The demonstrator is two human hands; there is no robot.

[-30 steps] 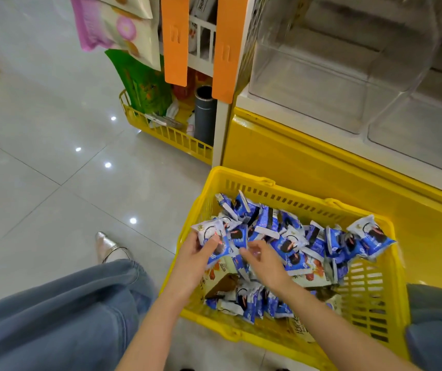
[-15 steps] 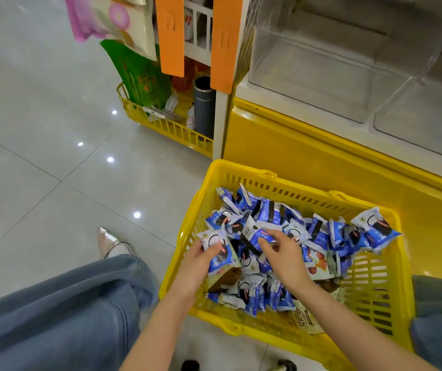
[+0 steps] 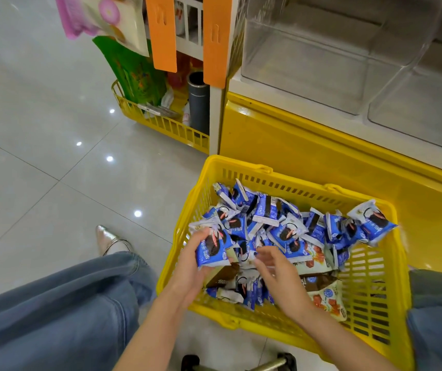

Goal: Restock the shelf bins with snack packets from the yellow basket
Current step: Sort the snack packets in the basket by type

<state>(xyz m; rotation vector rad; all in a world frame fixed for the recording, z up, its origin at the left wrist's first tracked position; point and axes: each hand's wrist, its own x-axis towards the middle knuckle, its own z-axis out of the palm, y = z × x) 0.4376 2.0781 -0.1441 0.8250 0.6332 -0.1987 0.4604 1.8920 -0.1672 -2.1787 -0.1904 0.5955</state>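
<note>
Your left hand [image 3: 191, 269] grips a blue snack packet [image 3: 213, 249] at the near-left side of the yellow basket [image 3: 241, 167], thumb on its face. Your right hand [image 3: 277, 271] hovers over the heap with its fingers [image 3: 264, 254] loosely spread, holding nothing that shows. The packets look light, puffy and slick-filmed, so they will probably slide. Pinch the crimped end seams rather than squeezing the middles, as the biscuits inside likely crush. The clear shelf bins [image 3: 308, 62] stand above, beyond the basket.
</note>
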